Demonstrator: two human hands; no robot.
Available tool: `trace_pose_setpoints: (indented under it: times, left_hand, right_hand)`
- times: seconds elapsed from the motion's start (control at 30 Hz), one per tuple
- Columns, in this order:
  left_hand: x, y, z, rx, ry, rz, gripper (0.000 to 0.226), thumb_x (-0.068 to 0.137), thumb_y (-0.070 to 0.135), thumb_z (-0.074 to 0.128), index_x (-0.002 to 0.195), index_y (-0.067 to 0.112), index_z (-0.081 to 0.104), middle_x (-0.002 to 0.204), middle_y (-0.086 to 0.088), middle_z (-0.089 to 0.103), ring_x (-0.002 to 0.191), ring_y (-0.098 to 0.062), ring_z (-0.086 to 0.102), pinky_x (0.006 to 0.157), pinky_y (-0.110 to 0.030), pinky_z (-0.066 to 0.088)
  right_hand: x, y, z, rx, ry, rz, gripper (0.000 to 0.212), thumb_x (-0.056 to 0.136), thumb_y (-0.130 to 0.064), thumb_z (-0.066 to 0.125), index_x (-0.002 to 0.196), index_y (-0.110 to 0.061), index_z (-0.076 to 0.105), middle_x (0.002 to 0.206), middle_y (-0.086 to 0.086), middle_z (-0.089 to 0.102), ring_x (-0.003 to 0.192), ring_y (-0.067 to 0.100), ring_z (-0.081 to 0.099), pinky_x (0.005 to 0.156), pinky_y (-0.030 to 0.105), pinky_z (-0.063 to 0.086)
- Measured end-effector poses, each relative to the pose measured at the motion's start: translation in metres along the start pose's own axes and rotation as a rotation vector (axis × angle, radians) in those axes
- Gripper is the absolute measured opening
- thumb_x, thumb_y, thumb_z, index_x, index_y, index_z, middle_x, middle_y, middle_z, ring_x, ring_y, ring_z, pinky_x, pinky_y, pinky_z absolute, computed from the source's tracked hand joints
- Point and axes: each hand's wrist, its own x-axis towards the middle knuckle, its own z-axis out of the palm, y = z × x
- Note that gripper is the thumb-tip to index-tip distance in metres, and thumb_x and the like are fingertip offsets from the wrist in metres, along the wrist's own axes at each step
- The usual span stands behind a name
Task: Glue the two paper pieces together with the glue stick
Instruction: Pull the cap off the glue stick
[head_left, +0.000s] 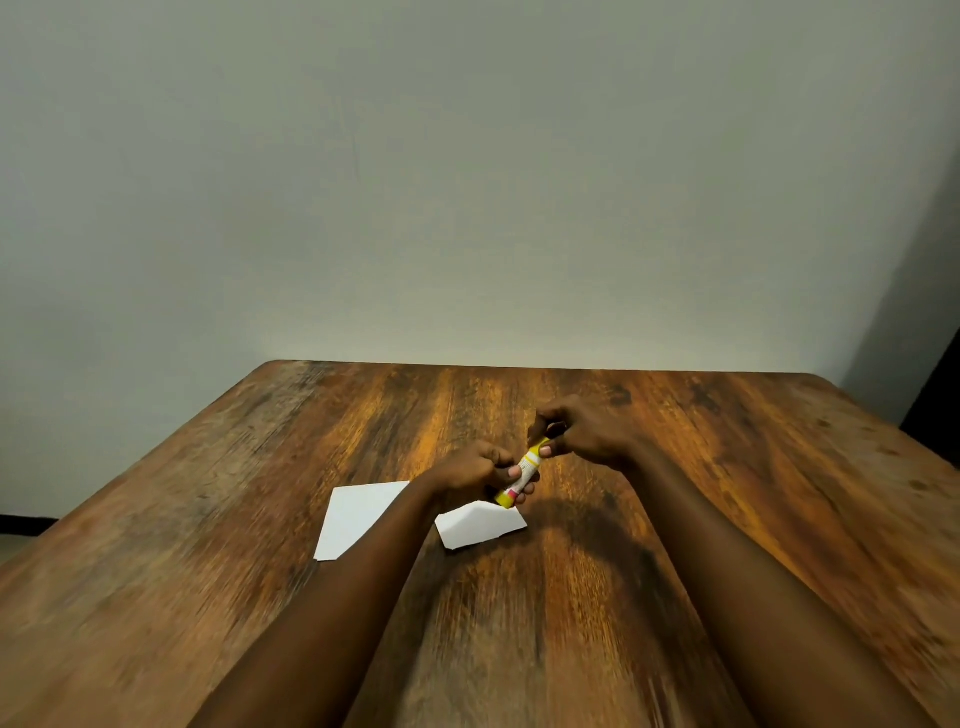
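A yellow and white glue stick (522, 474) is held tilted above the table between both hands. My left hand (470, 467) grips its lower body, and my right hand (582, 428) pinches its upper end, where the cap sits hidden under the fingers. Two white paper pieces lie flat on the wood below. The larger paper (358, 519) sits to the left, partly covered by my left forearm. The smaller paper (480, 525) lies just under the glue stick's lower end.
The wooden table (727, 493) stretches wide on all sides of the papers, with its far edge against a plain grey wall (467, 182). A dark object (935, 395) stands past the table's right corner.
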Motion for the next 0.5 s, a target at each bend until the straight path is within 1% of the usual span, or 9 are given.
trace_pose_setpoints:
  times: [0.03, 0.1, 0.17, 0.23, 0.3, 0.33, 0.37, 0.43, 0.5]
  left_hand:
    - [-0.0008, 0.0004, 0.0015, -0.017, -0.011, -0.004, 0.028, 0.097, -0.006, 0.034, 0.096, -0.002, 0.062, 0.090, -0.008, 0.062, 0.068, -0.004, 0.067, 0.069, -0.019, 0.055]
    - [-0.0019, 0.0019, 0.0031, -0.045, -0.039, -0.026, 0.031, 0.098, -0.006, 0.031, 0.092, 0.002, 0.061, 0.090, -0.007, 0.061, 0.067, -0.004, 0.065, 0.068, -0.019, 0.054]
    - [-0.0027, 0.0028, 0.0024, -0.098, -0.078, -0.068, 0.031, 0.099, -0.004, 0.028, 0.095, 0.002, 0.059, 0.088, -0.005, 0.060, 0.067, -0.006, 0.063, 0.068, -0.019, 0.054]
    - [-0.0034, 0.0034, 0.0009, -0.163, -0.138, -0.107, 0.031, 0.100, -0.002, 0.026, 0.098, 0.002, 0.057, 0.087, -0.005, 0.058, 0.069, -0.007, 0.062, 0.068, -0.020, 0.054]
    - [-0.0047, 0.0040, -0.0017, -0.244, -0.199, -0.138, 0.026, 0.099, 0.003, 0.031, 0.100, 0.003, 0.057, 0.087, -0.004, 0.059, 0.070, -0.008, 0.062, 0.068, -0.021, 0.054]
    - [-0.0051, 0.0038, -0.0028, -0.284, -0.229, -0.152, 0.022, 0.096, 0.006, 0.036, 0.101, 0.004, 0.057, 0.085, -0.003, 0.061, 0.071, -0.008, 0.063, 0.068, -0.022, 0.055]
    - [-0.0055, 0.0035, -0.0035, -0.321, -0.258, -0.167, 0.020, 0.091, 0.009, 0.041, 0.101, 0.005, 0.058, 0.082, -0.002, 0.064, 0.071, -0.008, 0.064, 0.067, -0.022, 0.055]
    - [-0.0079, 0.0044, -0.0048, -0.394, -0.312, -0.199, 0.019, 0.085, 0.009, 0.048, 0.099, 0.005, 0.061, 0.080, -0.001, 0.066, 0.070, -0.008, 0.064, 0.064, -0.021, 0.056]
    - [-0.0097, 0.0044, -0.0057, -0.453, -0.356, -0.216, 0.022, 0.084, 0.005, 0.049, 0.094, 0.006, 0.068, 0.078, -0.002, 0.066, 0.068, -0.009, 0.064, 0.062, -0.021, 0.055]
  right_hand:
    - [-0.0005, 0.0006, -0.0005, 0.012, -0.007, 0.001, 0.029, 0.080, 0.008, 0.062, 0.071, -0.020, 0.062, 0.089, 0.001, 0.064, 0.096, 0.021, 0.063, 0.087, 0.039, 0.054]
    - [-0.0008, 0.0013, -0.0012, 0.021, -0.015, -0.001, 0.028, 0.080, 0.008, 0.062, 0.071, -0.019, 0.063, 0.094, 0.006, 0.065, 0.098, 0.024, 0.063, 0.088, 0.041, 0.054]
    - [-0.0013, 0.0018, -0.0013, 0.040, -0.022, -0.004, 0.028, 0.079, 0.009, 0.062, 0.072, -0.017, 0.064, 0.096, 0.008, 0.066, 0.098, 0.024, 0.064, 0.087, 0.040, 0.054]
    - [-0.0023, 0.0028, -0.0012, 0.075, -0.028, -0.009, 0.026, 0.080, 0.010, 0.061, 0.072, -0.015, 0.064, 0.094, 0.007, 0.066, 0.094, 0.020, 0.064, 0.082, 0.035, 0.054]
    - [-0.0037, 0.0036, -0.0011, 0.121, -0.031, -0.012, 0.023, 0.080, 0.011, 0.060, 0.072, -0.011, 0.064, 0.090, 0.005, 0.067, 0.089, 0.016, 0.064, 0.077, 0.029, 0.053]
    - [-0.0043, 0.0043, -0.0011, 0.142, -0.031, -0.014, 0.022, 0.080, 0.011, 0.059, 0.072, -0.009, 0.064, 0.089, 0.003, 0.067, 0.088, 0.015, 0.063, 0.077, 0.029, 0.053]
    - [-0.0050, 0.0048, -0.0010, 0.160, -0.031, -0.015, 0.022, 0.080, 0.011, 0.059, 0.072, -0.009, 0.064, 0.088, 0.002, 0.067, 0.088, 0.014, 0.063, 0.078, 0.031, 0.053]
    - [-0.0068, 0.0046, -0.0002, 0.201, -0.031, -0.011, 0.024, 0.080, 0.013, 0.058, 0.071, -0.009, 0.063, 0.089, 0.001, 0.067, 0.092, 0.014, 0.064, 0.083, 0.034, 0.053]
    - [-0.0093, 0.0027, 0.0016, 0.240, -0.033, -0.019, 0.027, 0.080, 0.014, 0.057, 0.069, -0.010, 0.062, 0.090, 0.002, 0.067, 0.094, 0.014, 0.063, 0.084, 0.032, 0.054]
